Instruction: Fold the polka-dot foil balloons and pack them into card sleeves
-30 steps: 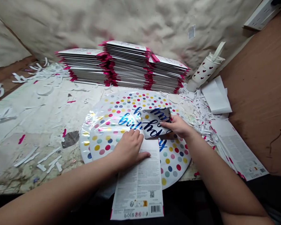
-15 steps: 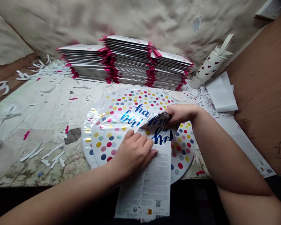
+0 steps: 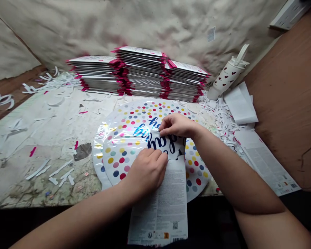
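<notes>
Flat, round foil balloons [image 3: 116,148] with coloured dots and blue lettering lie stacked on the table. On top, a folded foil balloon [image 3: 168,145] with blue script stands at the upper edge of a white printed packet [image 3: 171,193]. My left hand [image 3: 150,169] is closed on the packet's upper left edge, its fingertips partly hidden. Above it, my right hand [image 3: 176,125] pinches the upper edge of the folded balloon between thumb and fingers. Whether the balloon's lower end lies inside the packet I cannot tell. The packet's lower end hangs past the table's front edge.
Three stacks of pink-edged packets [image 3: 145,77] stand at the back. A white tumbler with hearts [image 3: 226,77] leans right, near white sheets [image 3: 241,103]. Another printed packet [image 3: 269,162] lies at the right. Paper scraps [image 3: 62,176] litter the table [image 3: 54,138].
My right hand has moved left and slightly up, bringing the folded balloon's upper edge over to the left. My left hand stays at the packet's edge. The view has shifted slightly.
</notes>
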{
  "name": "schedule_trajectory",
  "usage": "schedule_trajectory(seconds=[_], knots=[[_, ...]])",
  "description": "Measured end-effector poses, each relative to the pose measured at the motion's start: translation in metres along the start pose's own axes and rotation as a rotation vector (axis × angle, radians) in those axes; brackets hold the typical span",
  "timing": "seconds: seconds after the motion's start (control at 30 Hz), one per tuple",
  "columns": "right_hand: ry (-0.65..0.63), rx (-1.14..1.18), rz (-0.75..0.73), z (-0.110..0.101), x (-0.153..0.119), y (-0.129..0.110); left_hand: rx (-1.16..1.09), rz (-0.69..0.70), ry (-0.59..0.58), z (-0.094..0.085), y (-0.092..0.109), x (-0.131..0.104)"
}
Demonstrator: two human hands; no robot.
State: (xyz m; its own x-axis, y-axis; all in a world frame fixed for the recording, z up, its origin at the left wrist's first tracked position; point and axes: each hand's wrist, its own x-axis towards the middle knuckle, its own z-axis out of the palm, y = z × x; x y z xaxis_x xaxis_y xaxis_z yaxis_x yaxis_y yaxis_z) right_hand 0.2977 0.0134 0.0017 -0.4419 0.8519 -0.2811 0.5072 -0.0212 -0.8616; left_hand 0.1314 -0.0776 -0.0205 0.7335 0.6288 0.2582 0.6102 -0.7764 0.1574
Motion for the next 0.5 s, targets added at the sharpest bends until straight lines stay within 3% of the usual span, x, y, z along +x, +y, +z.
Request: schedule_trajectory(seconds=[0.13, 0.17, 0.2, 0.3, 0.33, 0.37, 0.43, 0.5], knots=[[-0.377, -0.285, -0.030, 0.008, -0.017, -0.013, 0.005, 0.008, -0.016, -0.006, 0.004, -0.001], [-0.412, -0.313, -0.047, 0.006, -0.023, -0.015, -0.006, -0.002, -0.028, -0.008, 0.003, -0.001], [-0.347, -0.304, -0.069, 0.003, -0.031, -0.016, -0.019, -0.021, -0.033, -0.012, 0.002, -0.002], [0.145, -0.091, -0.171, -0.006, -0.057, -0.014, -0.026, -0.095, 0.064, -0.027, -0.007, -0.002], [0.251, 0.031, -0.211, -0.006, -0.065, -0.012, -0.011, -0.109, 0.128, -0.034, -0.010, -0.002], [0.283, 0.158, -0.249, -0.004, -0.073, -0.010, 0.012, -0.110, 0.203, -0.041, -0.012, -0.002], [0.225, 0.356, -0.315, 0.007, -0.084, -0.006, 0.077, -0.101, 0.397, -0.054, -0.015, -0.003], [0.330, 0.458, -0.378, 0.022, -0.090, -0.002, 0.125, -0.127, 0.665, -0.062, -0.015, -0.004]])
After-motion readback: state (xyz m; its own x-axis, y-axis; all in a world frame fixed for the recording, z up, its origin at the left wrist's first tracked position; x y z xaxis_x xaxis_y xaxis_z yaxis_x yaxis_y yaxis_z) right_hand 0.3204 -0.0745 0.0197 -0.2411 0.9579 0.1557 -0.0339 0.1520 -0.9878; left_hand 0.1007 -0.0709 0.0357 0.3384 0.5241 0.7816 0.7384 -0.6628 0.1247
